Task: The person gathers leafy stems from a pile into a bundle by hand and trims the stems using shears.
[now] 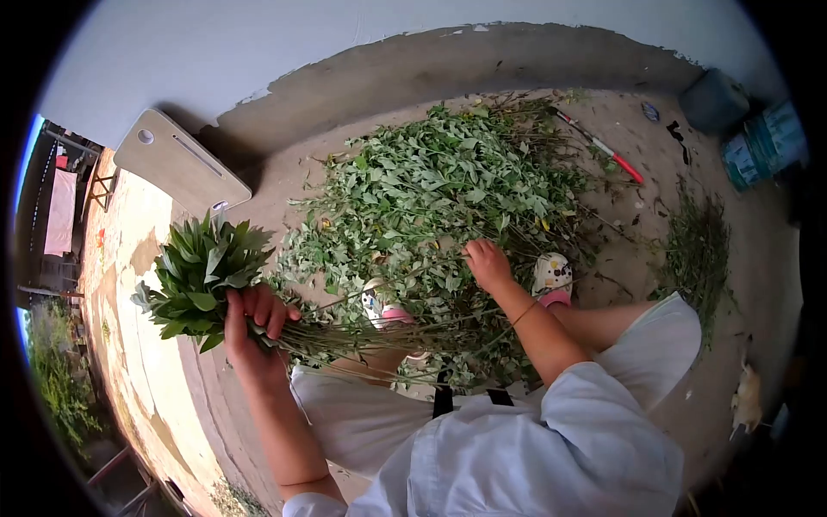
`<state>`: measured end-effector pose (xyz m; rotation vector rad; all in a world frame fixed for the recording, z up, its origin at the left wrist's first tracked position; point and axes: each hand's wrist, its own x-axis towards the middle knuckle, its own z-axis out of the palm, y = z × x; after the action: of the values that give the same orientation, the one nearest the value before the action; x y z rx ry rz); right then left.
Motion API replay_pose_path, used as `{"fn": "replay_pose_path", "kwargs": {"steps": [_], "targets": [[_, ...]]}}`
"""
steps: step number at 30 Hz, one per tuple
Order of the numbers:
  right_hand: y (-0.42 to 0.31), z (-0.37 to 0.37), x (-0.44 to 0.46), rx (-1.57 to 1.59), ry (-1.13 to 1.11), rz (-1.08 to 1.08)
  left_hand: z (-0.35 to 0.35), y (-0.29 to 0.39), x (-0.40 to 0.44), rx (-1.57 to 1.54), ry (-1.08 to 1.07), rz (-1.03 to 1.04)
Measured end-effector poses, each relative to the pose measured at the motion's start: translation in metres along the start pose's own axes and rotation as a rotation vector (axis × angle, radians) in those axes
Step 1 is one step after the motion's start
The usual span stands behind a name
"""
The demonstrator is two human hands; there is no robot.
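My left hand is closed around a bunch of leafy green stems. The leafy tops fan out above that fist, and long bare stems trail to the right over my lap. My right hand is pinched at the near edge of a big heap of cut leafy plants. A thin plant stem seems to lie in its fingers, though the fingertips partly hide it. Loose leaves and stems lie around my patterned clogs, between my knees.
A tan board leans near the wall at left. Behind the heap lies a red-handled tool. Blue-green buckets stand at far right, above a smaller plant pile. A small animal lies at lower right.
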<state>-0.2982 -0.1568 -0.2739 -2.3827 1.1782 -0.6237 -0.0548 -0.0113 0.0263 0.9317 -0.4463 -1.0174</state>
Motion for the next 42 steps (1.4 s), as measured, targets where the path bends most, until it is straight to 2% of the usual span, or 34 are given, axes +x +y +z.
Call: {"fn": "replay_pose_path", "kwargs": {"steps": [2, 4, 5, 6, 8, 9, 10, 12, 13, 15, 18, 20, 22, 25, 27, 28, 30, 31, 32, 34, 37, 38, 40, 41, 42], "targets": [[0.009, 0.008, 0.006, -0.014, -0.005, 0.033, 0.009, 0.006, -0.004, -0.074, 0.006, -0.015], [0.004, 0.005, 0.016, 0.091, -0.089, 0.386, 0.004, 0.01, -0.006, -0.05, -0.004, 0.009], [0.001, 0.001, 0.018, 0.558, -0.41, 0.352, 0.001, 0.018, -0.007, -0.065, -0.007, 0.045], [-0.002, -0.02, 0.027, 0.707, -0.76, 0.36, -0.004, 0.025, -0.006, -0.084, -0.014, 0.091], [0.01, -0.034, 0.032, 1.094, -0.782, 0.285, -0.01, 0.021, -0.001, -0.087, -0.008, 0.082], [0.033, -0.023, 0.028, 1.212, -0.65, 0.28, -0.01, 0.018, 0.001, -0.068, 0.054, 0.078], [0.037, -0.043, 0.028, 1.269, -0.512, 0.51, -0.01, 0.016, 0.003, -0.047, 0.114, 0.076], [0.079, -0.033, 0.019, 0.978, -0.399, 0.876, -0.008, 0.016, 0.005, -0.025, 0.155, 0.081], [0.088, -0.027, 0.014, 0.978, -0.399, 0.881, -0.009, 0.017, 0.006, -0.001, 0.137, 0.089], [0.102, -0.009, 0.003, 0.521, -0.668, 0.779, -0.011, 0.017, 0.008, 0.014, 0.111, 0.087], [0.076, 0.02, 0.0, 0.382, -0.729, 0.731, -0.01, 0.018, 0.009, 0.022, 0.079, 0.056], [0.063, 0.056, -0.011, 0.228, -0.635, 0.668, -0.008, 0.016, 0.011, 0.028, 0.096, 0.054], [0.039, 0.057, 0.0, 0.182, -0.891, 0.75, -0.008, 0.016, 0.013, 0.021, 0.113, 0.03], [0.037, 0.074, -0.002, 0.109, -0.872, 0.701, -0.012, 0.015, 0.016, 0.02, 0.13, 0.015], [0.047, 0.075, 0.004, 0.452, -0.804, 0.908, -0.017, 0.015, 0.017, 0.039, 0.12, 0.014], [0.046, 0.067, 0.007, 0.499, -0.658, 0.93, -0.019, 0.015, 0.018, 0.055, 0.109, 0.014], [0.065, 0.06, 0.017, 0.501, -0.53, 0.828, -0.024, 0.015, 0.02, 0.068, 0.13, -0.012], [0.054, 0.033, 0.028, 0.551, -0.42, 0.758, -0.026, 0.015, 0.022, 0.083, 0.148, -0.04], [0.046, 0.016, 0.038, 0.544, -0.416, 0.743, -0.03, 0.013, 0.024, 0.076, 0.138, -0.073], [0.028, -0.012, 0.057, 0.837, -0.283, 0.366, -0.022, 0.007, 0.029, 0.169, 0.278, -0.125], [-0.034, -0.07, 0.087, 0.856, -0.277, 0.162, -0.021, -0.006, 0.038, 0.244, 0.264, -0.213], [-0.051, -0.084, 0.091, 0.943, -0.367, 0.136, -0.024, -0.012, 0.041, 0.292, 0.237, -0.225], [-0.076, -0.094, 0.092, 0.958, -0.381, 0.026, -0.018, -0.018, 0.045, 0.316, 0.221, -0.309], [-0.091, -0.097, 0.09, 1.124, -0.319, -0.024, -0.018, -0.023, 0.046, 0.249, 0.17, -0.355], [-0.102, -0.105, 0.085, 1.216, -0.38, 0.058, -0.014, -0.026, 0.047, 0.206, 0.119, -0.415]]}}
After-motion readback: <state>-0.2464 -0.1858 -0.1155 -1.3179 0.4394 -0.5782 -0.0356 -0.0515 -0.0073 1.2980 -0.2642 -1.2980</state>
